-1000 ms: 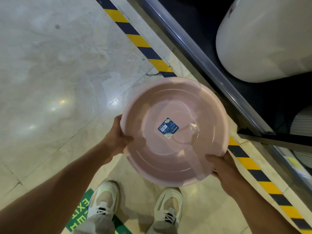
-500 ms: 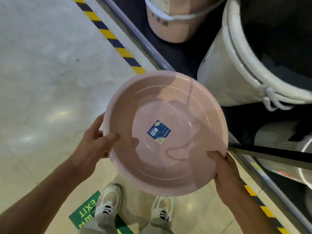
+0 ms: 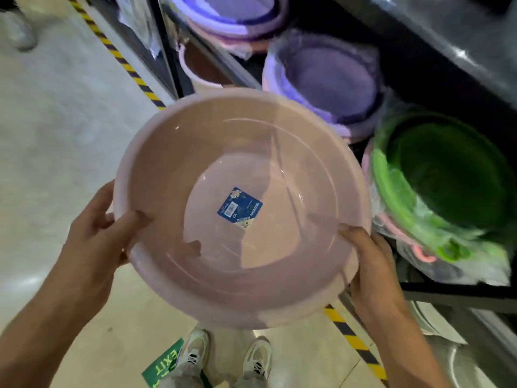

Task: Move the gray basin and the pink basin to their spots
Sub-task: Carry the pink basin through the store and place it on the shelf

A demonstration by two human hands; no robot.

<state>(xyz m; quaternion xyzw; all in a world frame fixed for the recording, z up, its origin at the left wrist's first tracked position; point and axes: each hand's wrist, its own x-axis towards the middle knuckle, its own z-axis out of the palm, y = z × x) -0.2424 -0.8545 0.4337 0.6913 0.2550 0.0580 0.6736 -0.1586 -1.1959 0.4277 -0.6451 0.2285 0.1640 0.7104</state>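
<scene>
Since half a second back, my view has swung up and along the shelf (image 3: 447, 37): the white bucket and pink pail that filled the upper right are gone, and stacked basins now sit there instead, while the pink basin (image 3: 243, 208) has stayed between both hands, level and open side up, over the floor (image 3: 56, 135) just short of the shelf edge. My left hand (image 3: 95, 242) has its grip closed on the near-left rim, thumb hooked inside and fingers underneath; my right hand (image 3: 369, 264) holds the near-right rim the same way, thumb over the lip. A blue label (image 3: 240, 206) sits in the basin's bottom. Beside it on the shelf I see a purple stack (image 3: 321, 79) and, nearer, a green stack (image 3: 447, 177) wrapped in film, with pink rims peeking out under the green; another purple and pink pile (image 3: 232, 18) lies farther back. The picture is blurred, so I cannot tell which stack is the pink one's home. The gray basin is nowhere in view. I judge I am in the carrying step for the pink basin, hunting its place along the shelf. Next I would need to find the matching pink stack, bring the basin over it, keep it level, and lower it to nest cleanly without catching the film or the shelf rail.
</scene>
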